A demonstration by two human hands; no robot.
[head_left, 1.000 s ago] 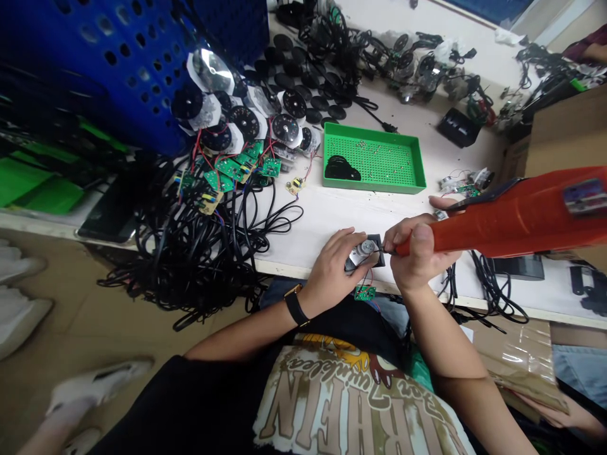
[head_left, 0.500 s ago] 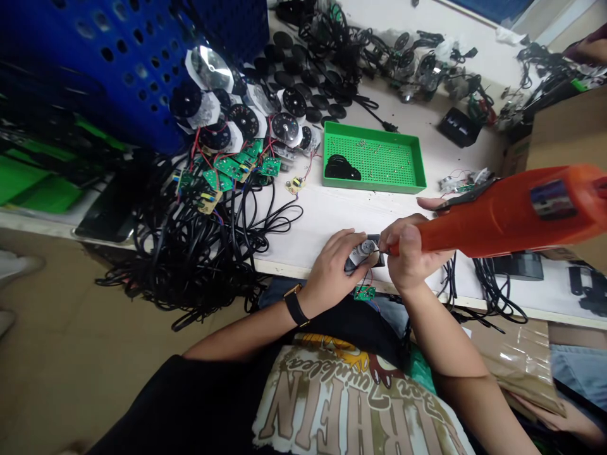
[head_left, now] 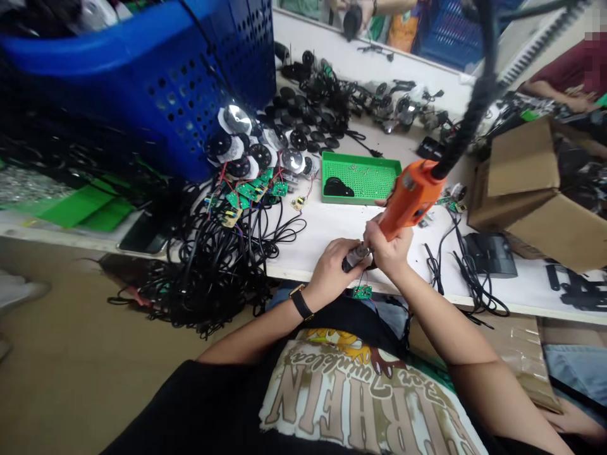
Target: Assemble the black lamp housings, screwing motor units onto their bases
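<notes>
My right hand (head_left: 389,248) is wrapped round an orange electric screwdriver (head_left: 408,197), whose back end points up and away to a dark cable. The driver's tip meets a small dark housing with a grey metal part (head_left: 356,256), though my fingers partly hide the contact. My left hand (head_left: 332,268) grips that housing near the table's front edge. Thin wires run from it to a small green circuit board (head_left: 362,292) hanging below the edge. Beyond my hands sits a green perforated tray (head_left: 363,200) with scattered screws and a black piece in it.
Left of my hands lie a heap of black cables (head_left: 203,259), circuit boards (head_left: 256,188) and round motor units (head_left: 260,155). A blue basket (head_left: 180,95) stands behind them. An open cardboard box (head_left: 516,164) and a black casing (head_left: 490,254) are on the right. A co-worker's arm shows far right.
The screwdriver has swung from nearly level, pointing right, to steeply raised. My left hand keeps its hold on the housing. The view has tilted up, showing more of the basket and box.
</notes>
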